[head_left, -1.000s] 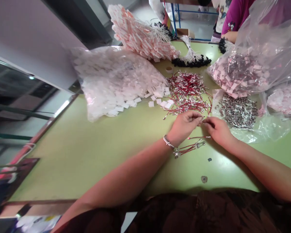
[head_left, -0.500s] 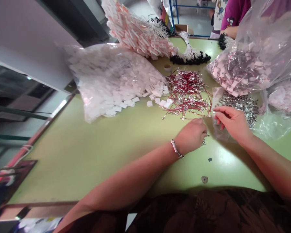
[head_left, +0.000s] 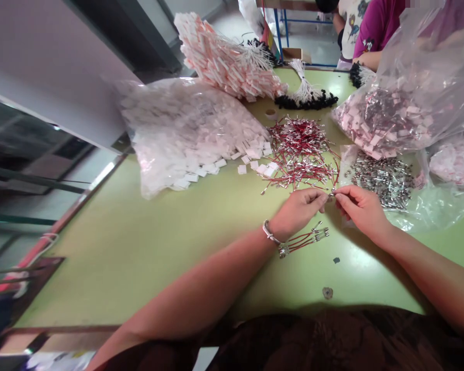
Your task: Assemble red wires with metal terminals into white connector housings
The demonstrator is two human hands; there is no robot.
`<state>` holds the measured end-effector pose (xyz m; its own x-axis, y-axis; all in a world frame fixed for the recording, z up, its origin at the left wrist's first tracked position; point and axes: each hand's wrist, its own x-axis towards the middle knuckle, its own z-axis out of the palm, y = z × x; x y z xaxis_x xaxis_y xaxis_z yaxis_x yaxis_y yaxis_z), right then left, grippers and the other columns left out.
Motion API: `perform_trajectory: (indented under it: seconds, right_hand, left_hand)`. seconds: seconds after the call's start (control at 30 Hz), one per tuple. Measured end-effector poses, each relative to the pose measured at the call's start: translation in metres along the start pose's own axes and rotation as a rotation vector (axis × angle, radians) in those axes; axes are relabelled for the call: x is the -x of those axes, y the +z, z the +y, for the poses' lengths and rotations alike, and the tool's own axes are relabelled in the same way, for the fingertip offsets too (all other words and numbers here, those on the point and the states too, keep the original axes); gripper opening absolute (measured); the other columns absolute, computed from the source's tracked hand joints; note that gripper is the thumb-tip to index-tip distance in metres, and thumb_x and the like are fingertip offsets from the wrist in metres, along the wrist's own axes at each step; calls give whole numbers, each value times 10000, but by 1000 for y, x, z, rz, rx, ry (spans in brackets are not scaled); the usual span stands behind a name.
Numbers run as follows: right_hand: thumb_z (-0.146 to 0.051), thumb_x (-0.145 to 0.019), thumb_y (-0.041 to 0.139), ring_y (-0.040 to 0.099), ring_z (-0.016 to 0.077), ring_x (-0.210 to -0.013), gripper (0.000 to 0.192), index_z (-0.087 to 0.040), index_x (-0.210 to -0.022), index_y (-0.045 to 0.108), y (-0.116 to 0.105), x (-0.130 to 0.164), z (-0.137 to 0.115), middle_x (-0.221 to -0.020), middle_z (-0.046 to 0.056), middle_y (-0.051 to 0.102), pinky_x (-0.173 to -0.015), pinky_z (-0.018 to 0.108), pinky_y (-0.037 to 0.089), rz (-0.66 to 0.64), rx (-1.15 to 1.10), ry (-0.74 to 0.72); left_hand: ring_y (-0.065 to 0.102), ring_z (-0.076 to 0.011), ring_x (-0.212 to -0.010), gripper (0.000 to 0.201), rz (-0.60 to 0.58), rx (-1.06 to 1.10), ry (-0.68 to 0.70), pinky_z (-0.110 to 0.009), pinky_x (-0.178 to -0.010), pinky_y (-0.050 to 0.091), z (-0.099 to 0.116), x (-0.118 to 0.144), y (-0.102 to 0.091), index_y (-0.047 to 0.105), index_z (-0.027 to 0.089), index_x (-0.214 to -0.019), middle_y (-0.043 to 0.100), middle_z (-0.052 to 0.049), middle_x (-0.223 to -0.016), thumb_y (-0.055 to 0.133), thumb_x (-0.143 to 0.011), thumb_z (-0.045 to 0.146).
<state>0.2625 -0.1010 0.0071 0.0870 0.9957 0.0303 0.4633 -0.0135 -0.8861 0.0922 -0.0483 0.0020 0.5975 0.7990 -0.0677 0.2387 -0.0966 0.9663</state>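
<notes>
A pale green tabletop (head_left: pixel 158 257) with shiny patches of light filled most of the view, running up beside a greyish wall (head_left: pixel 62 51). Beyond its far edge stood a blue metal frame (head_left: pixel 278 33) and a cardboard box (head_left: pixel 293 54), with a purple sleeve (head_left: pixel 374 28) and a printed white shirt (head_left: pixel 351 33) on two other people

Four clear plastic bags were in sight: a large bag of white pieces (head_left: pixel 189 118) on the left, an upright bag of pale pieces (head_left: pixel 429 77), a low bag of metal parts (head_left: pixel 429 208), and one pale-filled bag (head_left: pixel 454 159) at the right edge. There were two bundles of white wires with black ends (head_left: pixel 303 91), one tape roll (head_left: pixel 271 114), one heap of pink-and-white pieces (head_left: pixel 224 64), one dark scrap (head_left: pixel 336 260) and one round grey piece (head_left: pixel 327 293). The pile of red wires (head_left: pixel 301 141) was too tangled to count; the small group of red wires (head_left: pixel 301 241) held at least three

One small metal piece (head_left: pixel 331 195) sat between the fingertips of the left hand (head_left: pixel 299 208) and the right hand (head_left: pixel 363 208), just in front of the red pile. Both grips were narrow, thumb against finger, pinching that piece from either side; its exact shape was too small to tell
</notes>
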Motion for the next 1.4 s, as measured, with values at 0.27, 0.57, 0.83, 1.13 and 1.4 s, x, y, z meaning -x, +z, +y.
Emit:
perform_trajectory:
  seconds: [0.27,0.57,0.83,1.13,1.4]
  right_hand:
    - [-303,-819,513,518,120,-529,200,-202,-669,601,-9,2,-1,-556,-23,594,-557,264,395,-197,227,-27]
    - [-283,-842,513,501,120,-481,245,-208,-624,595,-9,9,-4,-535,-10,603,-522,267,376,-294,317,7]
    - [-376,-923,468,566,148,-699,300,-227,-824,709,-11,8,-9,-778,40,655,-641,285,411,-343,540,-378]
    - [-306,-863,526,559,179,-727,203,-214,-856,706,-49,-26,14,-879,57,630,-563,296,344,-6,900,-133]
    - [-250,-878,460,536,196,-695,220,-169,-786,642,-29,-19,16,-872,103,596,-525,310,288,-26,1054,-182]
  left_hand:
    - [543,-136,-650,242,37,-551,353,-262,-635,417,-16,5,0,648,166,-755,619,-30,-679,480,-897,268]
    - [552,-152,-678,268,-146,-671,411,-275,-644,421,-9,3,-11,651,169,-753,618,-36,-704,483,-915,299]
    - [513,-257,-921,119,67,-1016,207,-398,-817,427,-14,-14,-34,656,137,-866,585,-106,-899,554,-846,196]
    - [492,-216,-827,149,143,-823,264,-383,-785,410,3,-14,-38,530,169,-730,556,-77,-824,456,-856,140]
    - [524,-106,-546,66,422,-71,-38,-235,-541,405,0,-23,-57,553,185,-867,573,19,-621,554,-803,202]
